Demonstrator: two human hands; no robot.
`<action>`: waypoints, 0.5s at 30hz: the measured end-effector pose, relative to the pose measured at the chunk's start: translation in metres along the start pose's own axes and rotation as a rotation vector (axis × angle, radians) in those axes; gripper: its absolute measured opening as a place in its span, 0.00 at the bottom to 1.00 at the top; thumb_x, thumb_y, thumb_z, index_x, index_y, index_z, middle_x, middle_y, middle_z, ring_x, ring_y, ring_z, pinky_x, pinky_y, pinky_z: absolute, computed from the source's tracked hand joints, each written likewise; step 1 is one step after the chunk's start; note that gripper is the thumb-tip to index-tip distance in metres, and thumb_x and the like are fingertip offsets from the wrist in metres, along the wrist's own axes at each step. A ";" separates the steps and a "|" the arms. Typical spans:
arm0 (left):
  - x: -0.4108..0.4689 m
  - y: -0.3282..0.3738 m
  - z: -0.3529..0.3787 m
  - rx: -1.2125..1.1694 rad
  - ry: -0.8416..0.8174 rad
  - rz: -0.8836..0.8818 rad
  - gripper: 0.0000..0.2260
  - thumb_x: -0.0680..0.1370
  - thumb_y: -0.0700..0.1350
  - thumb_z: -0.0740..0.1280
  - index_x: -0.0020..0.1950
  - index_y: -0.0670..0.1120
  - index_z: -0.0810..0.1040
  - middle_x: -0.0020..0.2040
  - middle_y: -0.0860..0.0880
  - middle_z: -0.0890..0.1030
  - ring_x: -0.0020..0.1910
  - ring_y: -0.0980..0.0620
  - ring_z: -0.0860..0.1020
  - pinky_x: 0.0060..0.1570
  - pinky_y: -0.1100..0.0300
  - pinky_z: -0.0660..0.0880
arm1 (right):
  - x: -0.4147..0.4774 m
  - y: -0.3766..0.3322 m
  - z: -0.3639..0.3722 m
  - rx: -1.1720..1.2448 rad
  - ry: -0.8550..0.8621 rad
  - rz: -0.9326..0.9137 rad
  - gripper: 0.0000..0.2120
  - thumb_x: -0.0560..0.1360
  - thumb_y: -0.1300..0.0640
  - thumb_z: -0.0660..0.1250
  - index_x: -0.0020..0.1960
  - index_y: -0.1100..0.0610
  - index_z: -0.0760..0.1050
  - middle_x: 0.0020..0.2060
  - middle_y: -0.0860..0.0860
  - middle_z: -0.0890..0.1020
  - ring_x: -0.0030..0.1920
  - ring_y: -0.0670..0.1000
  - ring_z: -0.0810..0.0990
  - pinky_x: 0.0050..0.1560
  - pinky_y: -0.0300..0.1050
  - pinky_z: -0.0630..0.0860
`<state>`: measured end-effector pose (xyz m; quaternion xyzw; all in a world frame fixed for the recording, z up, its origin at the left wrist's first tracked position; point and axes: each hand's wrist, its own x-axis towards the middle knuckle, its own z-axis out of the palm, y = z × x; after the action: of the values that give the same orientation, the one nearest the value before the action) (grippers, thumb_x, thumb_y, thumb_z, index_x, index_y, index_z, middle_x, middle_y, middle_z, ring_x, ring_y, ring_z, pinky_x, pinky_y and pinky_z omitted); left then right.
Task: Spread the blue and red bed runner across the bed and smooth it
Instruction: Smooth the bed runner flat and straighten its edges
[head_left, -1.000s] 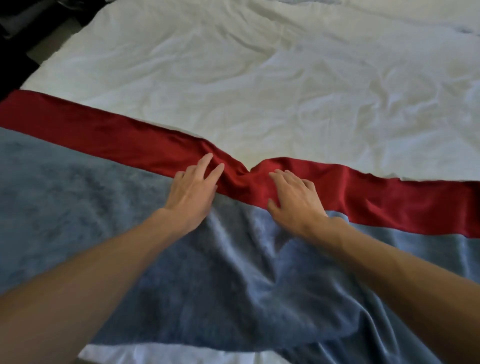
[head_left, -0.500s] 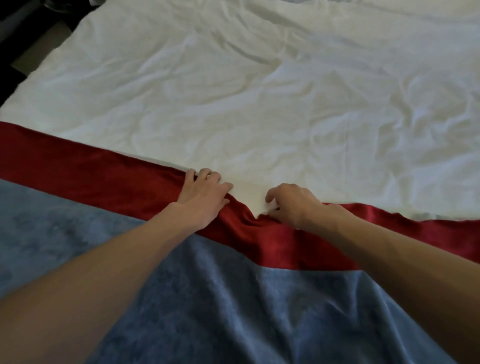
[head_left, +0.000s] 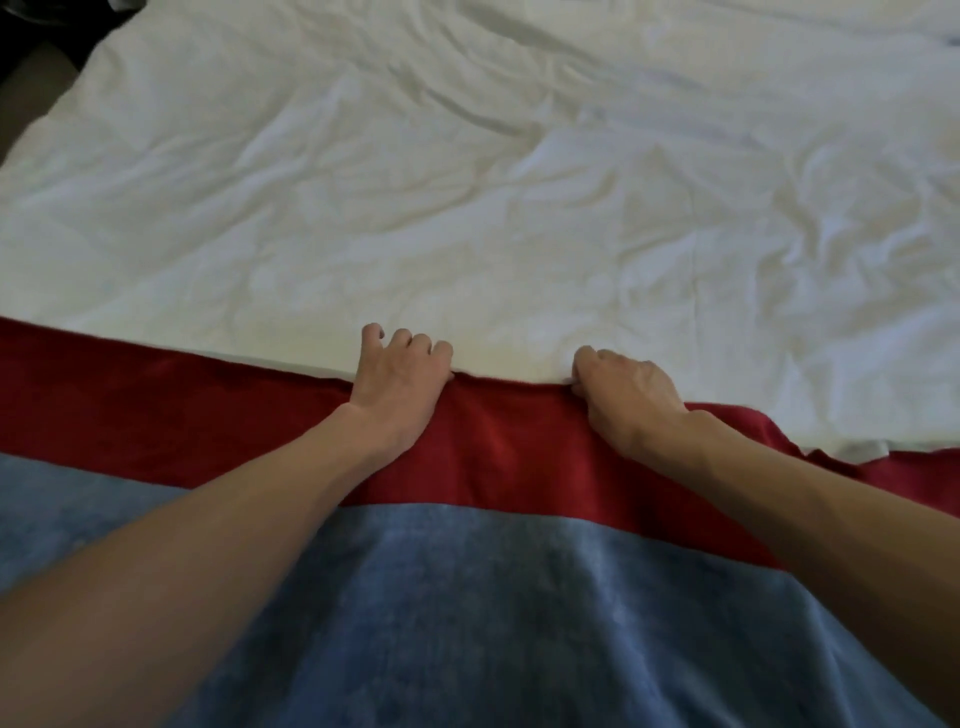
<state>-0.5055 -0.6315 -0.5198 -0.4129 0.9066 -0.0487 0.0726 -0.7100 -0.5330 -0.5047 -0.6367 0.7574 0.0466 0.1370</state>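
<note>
While the left hand (head_left: 397, 384) and right hand (head_left: 626, 395) grip the red edge of the runner (head_left: 519, 441), the bed (head_left: 467, 182) lies white and creased beyond; dark floor (head_left: 26, 62) shows top-left.

Both bare forearms reach forward from the lower corners of the frame, converging toward the middle. The left hand (head_left: 397, 384) lies palm down, wrist straight, its fingers (head_left: 415, 345) curled at the knuckles and gripping the far edge of the bed runner (head_left: 519, 447). The right hand (head_left: 626, 397), a little apart from it, is bunched tighter, knuckles raised, fingertips tucked under and pinching the same edge.
</note>
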 end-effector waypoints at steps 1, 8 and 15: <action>0.005 -0.001 0.003 -0.001 0.025 -0.024 0.06 0.81 0.46 0.58 0.54 0.48 0.72 0.50 0.49 0.78 0.53 0.47 0.74 0.59 0.48 0.60 | 0.004 0.000 -0.001 -0.008 0.052 0.017 0.04 0.76 0.61 0.60 0.51 0.56 0.66 0.48 0.55 0.78 0.48 0.59 0.78 0.44 0.49 0.64; 0.007 0.008 0.018 -0.015 0.031 -0.034 0.10 0.75 0.41 0.63 0.55 0.47 0.73 0.51 0.48 0.75 0.52 0.46 0.73 0.58 0.47 0.62 | -0.002 -0.013 0.031 -0.125 0.153 0.107 0.09 0.75 0.58 0.62 0.55 0.57 0.70 0.50 0.56 0.77 0.50 0.59 0.75 0.55 0.54 0.66; -0.012 0.023 0.013 -0.145 0.236 0.086 0.15 0.70 0.40 0.67 0.56 0.42 0.76 0.57 0.41 0.75 0.55 0.41 0.73 0.59 0.41 0.63 | -0.034 -0.018 0.032 -0.124 0.209 0.103 0.21 0.75 0.51 0.63 0.65 0.59 0.68 0.63 0.61 0.71 0.65 0.61 0.67 0.65 0.58 0.62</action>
<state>-0.5128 -0.6076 -0.5348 -0.3693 0.9268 -0.0283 -0.0626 -0.6830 -0.4964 -0.5241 -0.6056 0.7949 0.0336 0.0154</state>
